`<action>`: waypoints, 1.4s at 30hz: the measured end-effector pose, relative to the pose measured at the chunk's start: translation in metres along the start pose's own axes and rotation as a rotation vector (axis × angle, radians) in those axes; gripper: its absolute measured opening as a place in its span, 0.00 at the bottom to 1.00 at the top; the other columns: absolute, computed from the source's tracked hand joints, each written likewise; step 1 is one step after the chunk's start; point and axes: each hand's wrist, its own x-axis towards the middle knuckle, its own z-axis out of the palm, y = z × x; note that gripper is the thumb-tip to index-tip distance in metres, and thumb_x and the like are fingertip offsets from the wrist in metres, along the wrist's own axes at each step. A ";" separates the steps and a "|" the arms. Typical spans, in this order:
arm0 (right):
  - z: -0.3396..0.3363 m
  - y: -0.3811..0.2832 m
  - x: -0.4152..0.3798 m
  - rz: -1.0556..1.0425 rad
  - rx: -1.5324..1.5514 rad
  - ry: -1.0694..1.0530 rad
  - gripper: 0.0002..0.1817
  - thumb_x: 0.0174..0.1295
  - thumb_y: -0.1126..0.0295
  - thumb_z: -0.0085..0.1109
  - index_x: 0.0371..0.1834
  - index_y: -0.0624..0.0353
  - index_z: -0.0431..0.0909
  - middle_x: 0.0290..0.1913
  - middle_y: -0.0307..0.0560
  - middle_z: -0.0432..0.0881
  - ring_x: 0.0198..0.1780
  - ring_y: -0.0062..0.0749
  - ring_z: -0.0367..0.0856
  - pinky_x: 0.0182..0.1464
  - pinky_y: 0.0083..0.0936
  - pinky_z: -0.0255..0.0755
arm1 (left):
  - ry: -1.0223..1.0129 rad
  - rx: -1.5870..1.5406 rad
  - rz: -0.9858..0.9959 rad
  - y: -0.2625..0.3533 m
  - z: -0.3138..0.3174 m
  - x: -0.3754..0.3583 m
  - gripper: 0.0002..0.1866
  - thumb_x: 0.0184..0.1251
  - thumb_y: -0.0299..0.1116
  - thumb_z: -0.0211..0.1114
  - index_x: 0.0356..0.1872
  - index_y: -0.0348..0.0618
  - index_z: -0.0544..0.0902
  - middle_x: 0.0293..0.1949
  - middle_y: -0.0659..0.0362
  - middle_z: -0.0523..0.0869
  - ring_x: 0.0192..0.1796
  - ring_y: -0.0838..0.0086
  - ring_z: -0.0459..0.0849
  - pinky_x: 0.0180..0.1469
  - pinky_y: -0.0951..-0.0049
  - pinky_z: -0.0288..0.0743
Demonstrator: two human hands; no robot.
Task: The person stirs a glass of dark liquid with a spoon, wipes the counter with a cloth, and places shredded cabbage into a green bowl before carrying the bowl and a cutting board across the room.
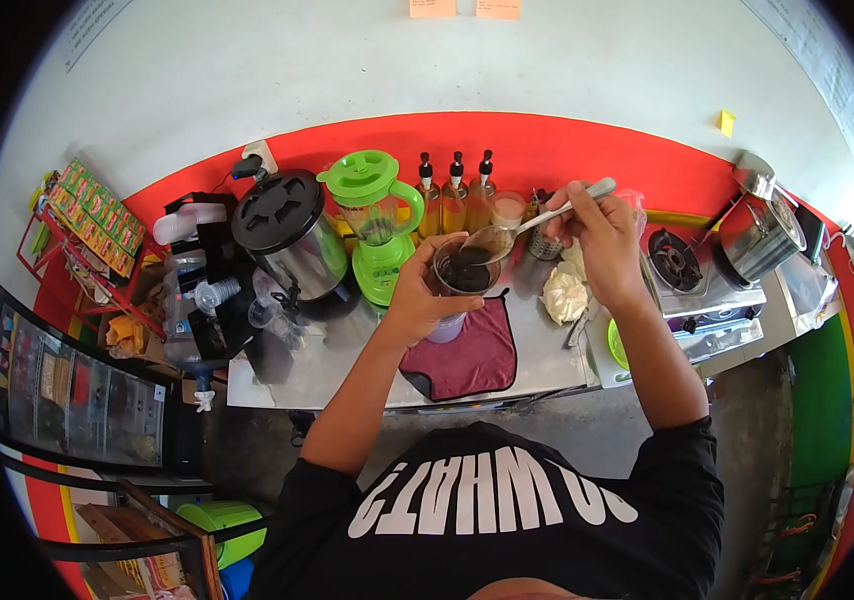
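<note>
Head view: nearest, a black shirt (492, 490); beyond it, a maroon cloth (472, 362) is laid on the steel counter (347, 375), one corner folded over. A pale container (444, 328) is seen at the cloth, partly hidden below the held cup.

Clear cup (471, 289) with dark contents (463, 272): raised above the counter, gripped at its side by the left hand (413, 297), fingers curled about halfway round the wall. Metal spoon (539, 219): handle pinched in the right hand (602, 240), fingers closed, bowl over the cup's mouth. Contact between bowl and contents cannot be told.

Risks, as judged: the cup is supported by one hand only; if the rim were pushed by the spoon, it could be tipped and the cloth stained. If the thin-looking wall were squeezed too hard, contents could be forced over the rim. With the handle held far from the bowl, drips could be shed outside the cup through small wrist turns.

Farther: a white bundle (565, 297) lies near the right forearm and could be brushed if that arm were lowered. Behind the cup, pump bottles (455, 207) and a green blender (380, 268) are ranged; knocks could be caused by a wide elbow or reach.
</note>
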 end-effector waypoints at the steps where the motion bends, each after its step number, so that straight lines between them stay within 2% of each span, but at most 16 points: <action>1: 0.000 -0.003 -0.001 -0.041 -0.049 -0.006 0.20 0.86 0.59 0.49 0.45 0.63 0.84 0.31 0.43 0.84 0.35 0.21 0.80 0.39 0.22 0.70 | 0.003 0.013 -0.013 0.001 0.000 -0.001 0.48 0.44 0.19 0.88 0.71 0.39 0.74 0.66 0.57 0.82 0.70 0.71 0.80 0.76 0.67 0.72; 4: 0.002 -0.014 -0.007 -0.147 -0.218 -0.021 0.20 0.86 0.61 0.49 0.44 0.63 0.86 0.31 0.39 0.85 0.32 0.17 0.78 0.38 0.18 0.70 | 0.006 0.022 -0.027 0.002 0.000 -0.001 0.49 0.44 0.20 0.88 0.72 0.39 0.73 0.67 0.57 0.81 0.70 0.71 0.80 0.76 0.67 0.72; 8: 0.011 -0.016 -0.017 -0.173 -0.325 -0.057 0.17 0.85 0.64 0.52 0.44 0.65 0.86 0.33 0.41 0.86 0.33 0.19 0.80 0.41 0.19 0.73 | 0.018 0.049 -0.006 0.000 0.001 0.001 0.49 0.44 0.20 0.88 0.72 0.39 0.73 0.66 0.57 0.82 0.70 0.71 0.80 0.75 0.67 0.72; 10: 0.013 -0.015 -0.019 -0.318 -0.553 -0.133 0.15 0.83 0.67 0.54 0.45 0.67 0.86 0.32 0.42 0.86 0.36 0.25 0.83 0.42 0.25 0.77 | 0.014 0.054 -0.008 -0.002 0.003 0.002 0.49 0.44 0.20 0.88 0.72 0.39 0.73 0.66 0.56 0.82 0.70 0.70 0.81 0.75 0.67 0.73; 11: 0.007 -0.004 -0.013 -0.466 -0.630 -0.202 0.10 0.80 0.71 0.58 0.47 0.69 0.86 0.34 0.44 0.88 0.39 0.29 0.85 0.45 0.30 0.79 | 0.010 0.059 -0.009 -0.002 0.003 0.003 0.48 0.45 0.21 0.88 0.72 0.38 0.73 0.65 0.56 0.83 0.70 0.70 0.81 0.75 0.67 0.73; 12: 0.008 -0.003 -0.012 -0.463 -0.630 -0.202 0.10 0.80 0.71 0.58 0.47 0.69 0.86 0.34 0.44 0.88 0.39 0.29 0.85 0.45 0.30 0.79 | 0.011 0.058 -0.011 -0.005 0.004 0.004 0.48 0.45 0.21 0.88 0.72 0.38 0.73 0.65 0.56 0.83 0.70 0.70 0.81 0.75 0.67 0.73; 14: 0.010 -0.001 -0.012 -0.624 -0.815 -0.308 0.09 0.79 0.72 0.60 0.47 0.69 0.86 0.35 0.45 0.89 0.39 0.29 0.86 0.46 0.31 0.80 | 0.014 0.014 0.022 -0.011 0.007 0.006 0.48 0.45 0.21 0.88 0.72 0.38 0.73 0.64 0.56 0.83 0.69 0.70 0.81 0.75 0.67 0.73; 15: 0.008 0.005 -0.011 -0.619 -0.816 -0.309 0.09 0.79 0.72 0.60 0.47 0.69 0.86 0.35 0.45 0.89 0.39 0.29 0.86 0.46 0.31 0.80 | 0.014 0.010 0.019 -0.012 0.008 0.007 0.48 0.45 0.21 0.88 0.72 0.38 0.73 0.64 0.56 0.83 0.69 0.70 0.81 0.75 0.67 0.73; 17: 0.006 0.022 -0.009 -0.570 -0.769 -0.396 0.08 0.76 0.73 0.61 0.46 0.68 0.85 0.40 0.52 0.87 0.40 0.44 0.87 0.45 0.34 0.79 | 0.021 -0.032 0.033 -0.015 0.010 0.008 0.49 0.45 0.21 0.88 0.72 0.37 0.73 0.64 0.55 0.83 0.68 0.70 0.81 0.74 0.68 0.73; 18: 0.008 0.024 -0.011 -0.566 -0.770 -0.395 0.08 0.76 0.73 0.61 0.46 0.68 0.85 0.40 0.52 0.87 0.40 0.44 0.87 0.45 0.34 0.79 | 0.020 -0.035 0.030 -0.017 0.010 0.009 0.49 0.45 0.21 0.88 0.72 0.37 0.73 0.64 0.55 0.83 0.68 0.70 0.81 0.74 0.68 0.73; 20: 0.013 0.028 -0.020 -0.137 -0.453 -0.234 0.11 0.80 0.72 0.57 0.43 0.70 0.84 0.36 0.49 0.87 0.35 0.34 0.87 0.43 0.30 0.78 | 0.050 0.014 0.032 -0.020 0.010 0.009 0.48 0.44 0.20 0.87 0.72 0.38 0.73 0.64 0.55 0.83 0.67 0.70 0.83 0.72 0.68 0.76; 21: 0.012 0.035 -0.019 -0.135 -0.453 -0.233 0.11 0.80 0.72 0.57 0.43 0.70 0.84 0.36 0.49 0.87 0.35 0.34 0.87 0.43 0.30 0.78 | 0.049 0.012 0.030 -0.021 0.011 0.009 0.48 0.44 0.20 0.87 0.72 0.38 0.73 0.64 0.55 0.83 0.67 0.70 0.83 0.72 0.68 0.76; 23: 0.009 0.055 -0.017 0.003 -0.275 -0.109 0.17 0.83 0.67 0.52 0.40 0.69 0.84 0.31 0.45 0.86 0.32 0.24 0.85 0.41 0.24 0.77 | 0.048 0.051 0.030 -0.021 0.013 0.008 0.48 0.44 0.19 0.87 0.72 0.38 0.73 0.64 0.55 0.83 0.67 0.70 0.83 0.73 0.68 0.76; 26: 0.005 0.069 -0.019 0.120 -0.148 0.016 0.19 0.85 0.61 0.50 0.41 0.62 0.84 0.31 0.42 0.86 0.33 0.21 0.81 0.39 0.21 0.70 | 0.007 0.086 0.026 -0.021 0.016 0.008 0.49 0.44 0.18 0.87 0.72 0.37 0.73 0.65 0.56 0.83 0.67 0.71 0.83 0.74 0.67 0.75; 29: -0.007 0.081 -0.016 0.219 0.017 0.110 0.19 0.84 0.60 0.52 0.41 0.62 0.84 0.29 0.42 0.85 0.32 0.22 0.79 0.38 0.22 0.68 | 0.019 0.104 0.032 -0.028 0.015 0.007 0.49 0.44 0.18 0.87 0.72 0.37 0.72 0.65 0.55 0.83 0.68 0.70 0.82 0.74 0.67 0.75; 42: -0.034 0.055 -0.014 0.151 0.102 0.226 0.19 0.83 0.59 0.55 0.42 0.64 0.84 0.30 0.43 0.83 0.34 0.22 0.79 0.42 0.23 0.68 | -0.005 0.012 0.023 -0.044 0.030 0.012 0.49 0.45 0.16 0.86 0.73 0.39 0.71 0.66 0.55 0.81 0.70 0.69 0.81 0.75 0.65 0.75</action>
